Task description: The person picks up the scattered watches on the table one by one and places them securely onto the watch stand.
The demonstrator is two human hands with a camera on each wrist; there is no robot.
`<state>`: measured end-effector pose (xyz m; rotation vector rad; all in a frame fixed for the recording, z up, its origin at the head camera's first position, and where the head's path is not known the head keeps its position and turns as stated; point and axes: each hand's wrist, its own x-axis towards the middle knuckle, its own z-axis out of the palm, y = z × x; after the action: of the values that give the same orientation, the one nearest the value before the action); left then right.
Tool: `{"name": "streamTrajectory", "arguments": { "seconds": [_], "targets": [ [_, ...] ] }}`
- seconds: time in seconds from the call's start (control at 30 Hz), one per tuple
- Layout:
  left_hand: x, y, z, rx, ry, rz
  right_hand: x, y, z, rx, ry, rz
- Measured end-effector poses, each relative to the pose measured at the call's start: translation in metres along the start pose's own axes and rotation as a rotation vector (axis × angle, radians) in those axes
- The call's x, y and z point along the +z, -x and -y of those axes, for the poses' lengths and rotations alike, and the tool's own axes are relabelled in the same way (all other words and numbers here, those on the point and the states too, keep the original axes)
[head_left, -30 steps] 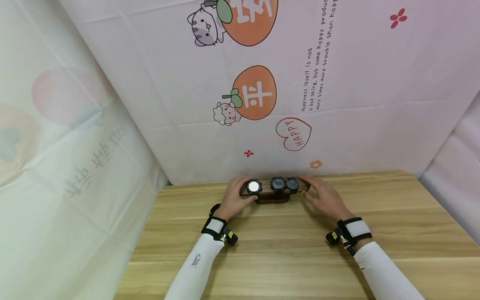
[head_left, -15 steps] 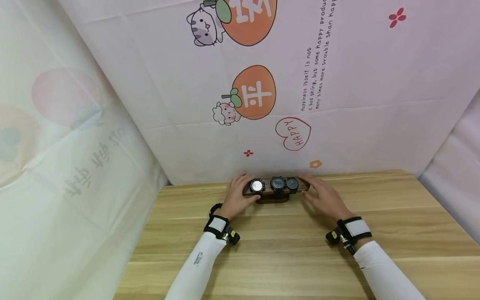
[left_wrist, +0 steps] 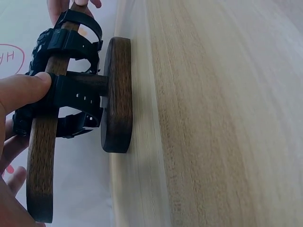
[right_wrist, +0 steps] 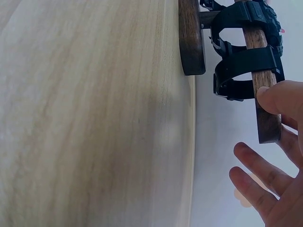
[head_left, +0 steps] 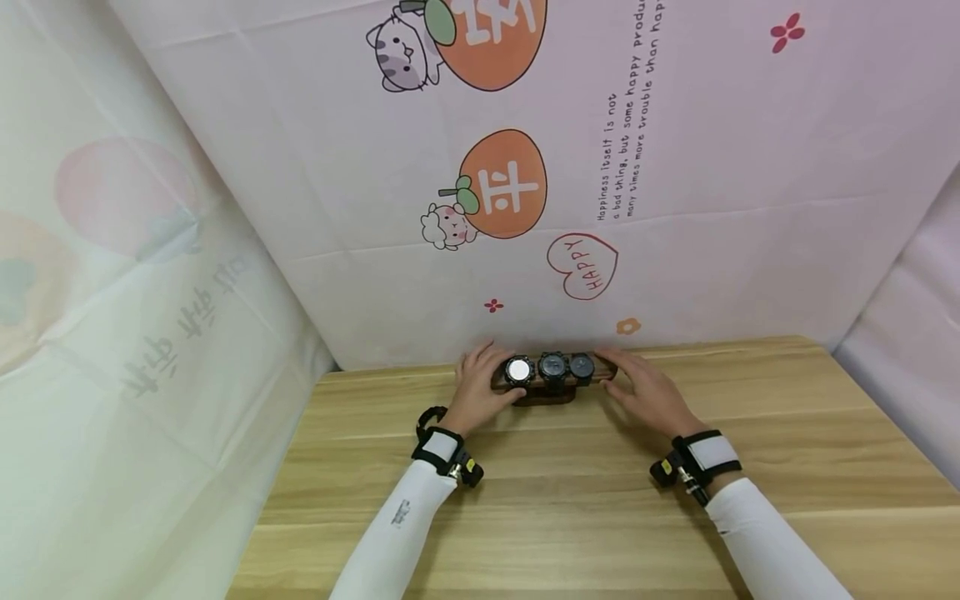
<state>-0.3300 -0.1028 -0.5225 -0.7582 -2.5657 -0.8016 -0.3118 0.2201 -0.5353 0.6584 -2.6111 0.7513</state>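
A dark wooden watch stand (left_wrist: 42,165), a crossbar above an oblong base (left_wrist: 120,94), stands by the table's back edge. Three black wristwatches are looped round its bar. My left hand (head_left: 480,392) pinches the left wristwatch (head_left: 519,370), thumb against its strap side and fingers behind. The middle wristwatch (head_left: 552,367) and right wristwatch (head_left: 581,367) sit close together on the bar. At the bar's right end, my right hand (head_left: 648,396) grips the wood, with the thumb (right_wrist: 270,97) on the near face. Two of its fingers extend free in the right wrist view.
The wood-grain table (head_left: 570,517) stretches toward me. Right behind the stand rises a printed white cloth (head_left: 697,275), and another cloth (head_left: 247,375) hangs on the left. Both wrists carry strapped cameras.
My left hand has slid the left wristwatch rightward along the bar, up close to the middle one. The right hand keeps its grip on the bar's end. The head view has shifted slightly.
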Motion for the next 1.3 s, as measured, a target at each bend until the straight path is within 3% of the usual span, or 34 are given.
{"name": "streamTrajectory", "arguments": {
  "seconds": [0.87,1.3],
  "targets": [
    [-0.001,0.001,-0.004,0.015,-0.026,0.040,-0.001,0.001,0.002,-0.005,0.002,-0.004],
    [-0.015,0.012,0.003,-0.033,0.020,0.041,0.001,0.000,0.001,-0.006,-0.009,-0.011]
  ]
}}
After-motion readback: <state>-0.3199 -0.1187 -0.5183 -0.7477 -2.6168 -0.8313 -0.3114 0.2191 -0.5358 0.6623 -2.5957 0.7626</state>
